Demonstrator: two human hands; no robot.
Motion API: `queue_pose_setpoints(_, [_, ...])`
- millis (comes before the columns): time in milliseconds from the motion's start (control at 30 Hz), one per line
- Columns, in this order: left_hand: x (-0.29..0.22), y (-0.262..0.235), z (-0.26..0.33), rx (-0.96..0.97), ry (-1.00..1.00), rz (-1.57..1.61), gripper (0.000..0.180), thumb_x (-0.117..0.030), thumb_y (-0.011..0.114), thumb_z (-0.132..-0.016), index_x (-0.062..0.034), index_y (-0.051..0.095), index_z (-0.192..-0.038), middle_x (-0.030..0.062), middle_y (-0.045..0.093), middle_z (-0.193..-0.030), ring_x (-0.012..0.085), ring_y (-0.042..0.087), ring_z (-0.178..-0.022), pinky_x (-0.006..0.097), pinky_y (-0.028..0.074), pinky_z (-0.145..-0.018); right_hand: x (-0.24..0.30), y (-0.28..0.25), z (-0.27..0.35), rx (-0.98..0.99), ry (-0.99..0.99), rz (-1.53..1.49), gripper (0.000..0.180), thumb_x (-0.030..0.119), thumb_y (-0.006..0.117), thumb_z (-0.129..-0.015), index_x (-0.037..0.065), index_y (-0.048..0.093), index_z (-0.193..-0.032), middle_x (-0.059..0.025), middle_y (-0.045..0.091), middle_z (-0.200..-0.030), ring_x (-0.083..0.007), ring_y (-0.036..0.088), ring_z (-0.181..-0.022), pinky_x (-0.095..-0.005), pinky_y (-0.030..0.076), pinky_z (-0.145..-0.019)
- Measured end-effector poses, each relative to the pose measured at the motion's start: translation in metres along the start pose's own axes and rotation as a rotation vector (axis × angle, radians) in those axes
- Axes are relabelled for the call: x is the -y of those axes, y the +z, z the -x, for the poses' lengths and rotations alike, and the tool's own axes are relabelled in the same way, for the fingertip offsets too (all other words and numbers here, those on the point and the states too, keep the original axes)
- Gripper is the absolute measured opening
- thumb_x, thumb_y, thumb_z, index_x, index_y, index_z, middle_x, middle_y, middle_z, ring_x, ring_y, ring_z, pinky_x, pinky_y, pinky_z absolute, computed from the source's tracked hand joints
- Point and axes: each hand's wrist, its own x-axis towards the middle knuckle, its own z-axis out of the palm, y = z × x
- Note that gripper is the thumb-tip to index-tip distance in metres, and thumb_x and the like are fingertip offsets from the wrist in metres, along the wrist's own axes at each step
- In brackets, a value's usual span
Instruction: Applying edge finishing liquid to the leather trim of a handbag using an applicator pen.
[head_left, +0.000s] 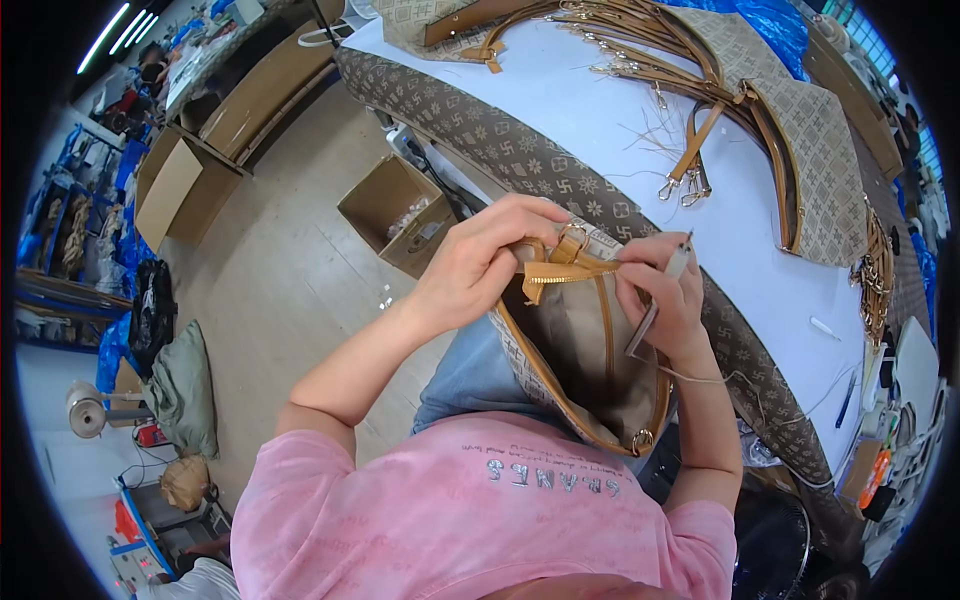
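An open-topped handbag (pixel 580 335) with patterned beige outside, tan trim and plain beige lining rests against my lap. My left hand (pixel 485 255) is closed on its rim, beside a tan strap tab with a metal ring (pixel 571 242). A loose end of yellow-tan zipper (pixel 560 272) with metal teeth lies across the mouth between my hands. My right hand (pixel 665 290) is closed at the rim by the zipper, holding a slim pale-handled tool (pixel 678 262) with a pointed tip. A thin metal bar (pixel 642 335) juts below those fingers. Pale thread (pixel 700 379) trails to the right.
A white-topped table (pixel 600 120) edged with brown patterned cloth (pixel 480 125) stands ahead and right. Tan straps with metal clasps (pixel 685 185) and patterned bag pieces (pixel 815 160) lie there. A cardboard box (pixel 395 205) stands on the floor beyond my left hand. A green sack (pixel 185 390) is far left.
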Motion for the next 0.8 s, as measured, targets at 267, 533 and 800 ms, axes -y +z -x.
queue_pose_setpoints(267, [0.01,0.009,-0.006,-0.022,-0.045,-0.025,0.035,0.008,0.04,-0.079,0.0012,0.064,-0.102,0.0152,0.066,-0.115,0.0208,0.066,-0.093,0.029,0.051,-0.078,0.012,0.0,-0.023,0.246,-0.069,-0.034,0.034,0.002,0.078,-0.07,0.01,0.06,-0.098,-0.0044,0.068,-0.1,-0.0259,0.059,-0.086,-0.0349,0.049,-0.073])
queue_pose_setpoints(533, [0.012,0.017,-0.014,-0.012,-0.202,-0.135,0.01,-0.004,0.063,-0.088,-0.0002,0.064,-0.097,0.0095,0.071,-0.095,0.0165,0.068,-0.079,0.029,0.054,-0.074,-0.002,0.019,-0.01,0.014,0.004,-0.099,0.031,-0.004,0.077,-0.071,0.006,0.06,-0.094,-0.0078,0.067,-0.092,-0.0262,0.062,-0.077,-0.0346,0.052,-0.065])
queue_pose_setpoints(800, [0.019,0.031,-0.035,-0.155,-0.29,-0.045,0.018,-0.005,0.073,-0.084,0.0,0.057,-0.092,0.0066,0.068,-0.089,0.0125,0.067,-0.083,0.028,0.053,-0.077,-0.017,0.028,-0.01,-0.071,0.128,-0.178,0.032,-0.01,0.074,-0.071,0.005,0.061,-0.097,-0.0103,0.068,-0.093,-0.028,0.064,-0.076,-0.0356,0.052,-0.064])
